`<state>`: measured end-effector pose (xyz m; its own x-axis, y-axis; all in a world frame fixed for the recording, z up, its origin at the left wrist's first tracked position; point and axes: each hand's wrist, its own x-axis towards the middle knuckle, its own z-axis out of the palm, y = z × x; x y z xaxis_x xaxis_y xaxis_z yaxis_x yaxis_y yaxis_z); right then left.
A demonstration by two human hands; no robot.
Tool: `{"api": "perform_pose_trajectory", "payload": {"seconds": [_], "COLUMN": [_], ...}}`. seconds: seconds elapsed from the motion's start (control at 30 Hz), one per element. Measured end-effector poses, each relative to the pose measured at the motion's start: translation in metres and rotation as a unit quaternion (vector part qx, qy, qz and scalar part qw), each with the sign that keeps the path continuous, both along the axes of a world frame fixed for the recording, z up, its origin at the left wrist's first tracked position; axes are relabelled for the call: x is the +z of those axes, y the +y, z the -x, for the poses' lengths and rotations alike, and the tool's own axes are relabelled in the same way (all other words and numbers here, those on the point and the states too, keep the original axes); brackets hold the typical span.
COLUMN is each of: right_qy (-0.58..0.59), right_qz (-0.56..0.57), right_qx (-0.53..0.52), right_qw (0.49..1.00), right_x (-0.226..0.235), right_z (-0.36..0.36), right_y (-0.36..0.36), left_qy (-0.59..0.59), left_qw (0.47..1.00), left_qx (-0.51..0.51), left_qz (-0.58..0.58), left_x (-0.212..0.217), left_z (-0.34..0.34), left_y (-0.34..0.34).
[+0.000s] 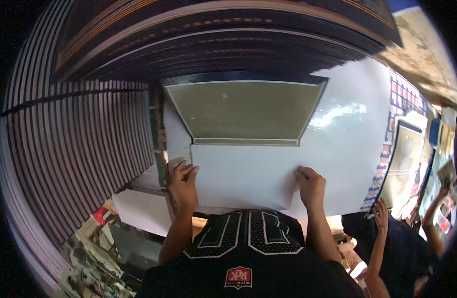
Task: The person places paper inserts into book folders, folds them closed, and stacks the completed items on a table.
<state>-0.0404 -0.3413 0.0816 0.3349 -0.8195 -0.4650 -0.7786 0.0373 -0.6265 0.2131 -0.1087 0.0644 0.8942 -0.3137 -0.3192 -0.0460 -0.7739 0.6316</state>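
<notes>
**Both hands square a white sheet below a framed panel**

The white sheet (241,176) lies flat on the white counter (347,149), its long axis running left to right across the view. Its far edge sits just against the lower rail of a dull green panel (246,109) with a dark frame, which is wider at its far side. The near edge points back toward the person's chest.

The left hand (183,181) has its grip closed on the sheet's left edge, fingers curled over the top and the thumb hidden. The right hand (310,185) rests on the sheet near its right lower corner, fingers bent and pressing down; whether it pinches the edge cannot be told.

By the look of it, the step in hand is lining the sheet up with the panel. The next move would call for even pressure from both hands, so the sheet stays parallel to the rail and does not skew.

At the right, another person's arms (380,233) reach up near stacked frames (404,159), well apart from the sheet. Striped mouldings (79,149) fill the left.
</notes>
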Motion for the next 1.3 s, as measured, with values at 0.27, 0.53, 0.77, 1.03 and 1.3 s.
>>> {"api": "perform_pose_trajectory", "payload": {"seconds": [0.27,0.53,0.77,1.03,1.3], "right_qy": [0.0,-0.034,-0.046,-0.085,-0.043], "right_qz": [0.007,0.015,0.005,0.027,0.086], "right_qx": [0.004,0.026,0.047,0.01,0.047], "right_qw": [1.0,0.999,0.998,0.996,0.994], "right_x": [-0.003,-0.013,-0.033,-0.041,-0.068], "right_z": [0.004,0.013,0.018,0.021,0.01], "right_y": [-0.001,-0.008,-0.02,-0.017,-0.028], "left_qy": [-0.039,-0.002,0.052,0.029,0.05], "left_qw": [0.998,0.996,0.985,0.988,0.985], "left_qx": [-0.035,-0.045,-0.062,-0.074,-0.063], "left_qz": [0.03,0.08,0.151,0.129,0.153], "left_x": [-0.011,-0.017,-0.034,-0.036,-0.033], "left_z": [-0.008,-0.015,-0.031,-0.037,-0.036], "left_y": [0.007,0.012,0.021,0.016,0.012]}}
